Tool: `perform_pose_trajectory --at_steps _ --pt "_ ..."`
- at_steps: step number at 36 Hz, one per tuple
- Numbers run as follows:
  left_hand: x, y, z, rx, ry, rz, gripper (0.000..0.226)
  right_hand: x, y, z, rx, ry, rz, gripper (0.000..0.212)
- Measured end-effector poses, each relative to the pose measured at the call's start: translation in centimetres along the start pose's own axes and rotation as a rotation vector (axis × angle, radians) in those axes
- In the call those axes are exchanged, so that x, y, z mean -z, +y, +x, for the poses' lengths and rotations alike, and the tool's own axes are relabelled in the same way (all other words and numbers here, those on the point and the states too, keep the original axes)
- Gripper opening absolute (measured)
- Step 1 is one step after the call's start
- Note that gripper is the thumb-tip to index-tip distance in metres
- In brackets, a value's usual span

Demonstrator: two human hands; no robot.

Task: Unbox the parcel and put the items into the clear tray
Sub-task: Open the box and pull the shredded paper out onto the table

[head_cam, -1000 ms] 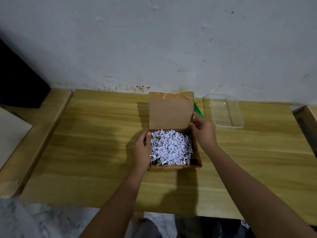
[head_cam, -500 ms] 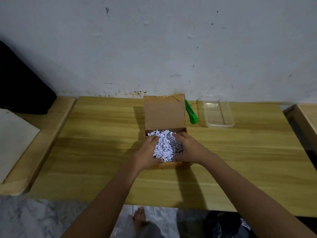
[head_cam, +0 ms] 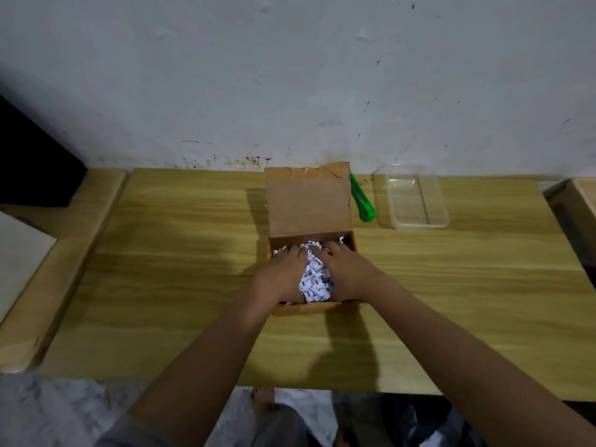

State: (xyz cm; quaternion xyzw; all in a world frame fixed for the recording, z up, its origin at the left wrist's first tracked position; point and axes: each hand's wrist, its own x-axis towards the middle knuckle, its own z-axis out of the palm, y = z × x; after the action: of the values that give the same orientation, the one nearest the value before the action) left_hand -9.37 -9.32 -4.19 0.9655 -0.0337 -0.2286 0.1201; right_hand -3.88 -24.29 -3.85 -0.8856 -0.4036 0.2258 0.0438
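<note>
The open box (head_cam: 309, 204) sits mid-table (head_cam: 161, 285), with the tray (head_cam: 416, 201) at far right. The left hand (head_cam: 283, 275) and right hand (head_cam: 346, 272) cup shred (head_cam: 314, 282) between them. Their fingertips are buried, so I can't tell their grip. Best to lift the wad whole, then feel underneath for items.

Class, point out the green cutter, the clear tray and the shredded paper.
Green cutter (head_cam: 361, 199): head view, middle of its body.
Clear tray (head_cam: 419, 225): head view, its near rim.
Shredded paper (head_cam: 316, 282): head view, middle of the heap.
</note>
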Motion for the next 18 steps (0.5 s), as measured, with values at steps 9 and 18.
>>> perform_pose_trajectory --at_steps 9,18 --pt "-1.2 -0.2 1.5 0.000 0.054 0.056 0.078 -0.7 0.0 0.8 -0.029 0.110 -0.161 0.077" --pt "-1.1 0.4 1.1 0.053 0.073 -0.180 0.058 0.1 -0.4 1.5 -0.058 0.028 -0.198 0.074"
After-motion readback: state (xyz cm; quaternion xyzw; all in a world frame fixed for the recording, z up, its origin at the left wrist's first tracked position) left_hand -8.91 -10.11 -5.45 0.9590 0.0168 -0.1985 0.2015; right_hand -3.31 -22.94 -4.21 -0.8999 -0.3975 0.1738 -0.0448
